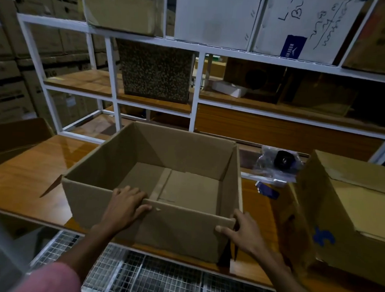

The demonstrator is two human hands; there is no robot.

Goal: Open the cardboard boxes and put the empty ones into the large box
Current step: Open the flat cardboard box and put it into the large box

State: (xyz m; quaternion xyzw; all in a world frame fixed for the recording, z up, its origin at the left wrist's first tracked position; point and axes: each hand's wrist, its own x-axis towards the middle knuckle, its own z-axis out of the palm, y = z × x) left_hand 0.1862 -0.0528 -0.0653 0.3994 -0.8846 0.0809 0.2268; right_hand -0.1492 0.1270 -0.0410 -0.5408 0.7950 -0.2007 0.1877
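An open, empty brown cardboard box (107,199) stands on the wooden table (20,180), its flaps folded down outside. My left hand (124,206) grips the near rim, with fingers curled over the edge into the box. At the box's near right corner my right hand (240,233) holds the rim, thumb along the top edge. A second cardboard box (349,214) with closed, taped flaps and a blue mark on its side sits to the right.
A clear plastic bag holding a black round part (280,163) lies behind the boxes. A small blue tag (267,191) lies on the table. White metal shelving (195,91) with more boxes stands behind. A brown flap (9,139) is at far left. Wire mesh (147,278) lies below the table edge.
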